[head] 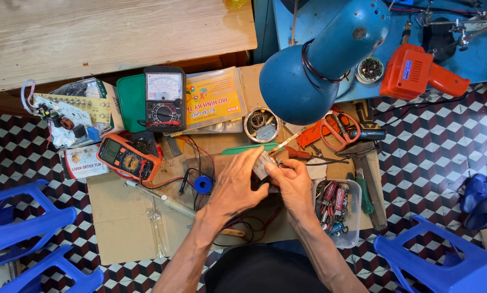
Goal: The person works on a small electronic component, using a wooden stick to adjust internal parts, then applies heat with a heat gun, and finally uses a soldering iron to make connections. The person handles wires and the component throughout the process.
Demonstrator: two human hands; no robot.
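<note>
Both hands meet over a sheet of cardboard (pixel 118 222) on the tiled floor. My left hand (pixel 233 184) and my right hand (pixel 291 182) together pinch a small clear, pale part (pixel 262 164) between their fingertips. What the part is cannot be made out. A blue spool of solder (pixel 202 184) lies just left of my left hand. A soldering iron (pixel 164 199) rests on the cardboard below it.
A black analogue meter (pixel 164 97), an orange digital meter (pixel 128 157), a circuit board (pixel 69 114), a round tin (pixel 261 125), orange scissors (pixel 333 130), a clear tub of parts (pixel 338 209). A blue lamp (pixel 322 59) hangs above. Orange solder gun (pixel 417 73), blue stools (pixel 21 228) (pixel 444 260).
</note>
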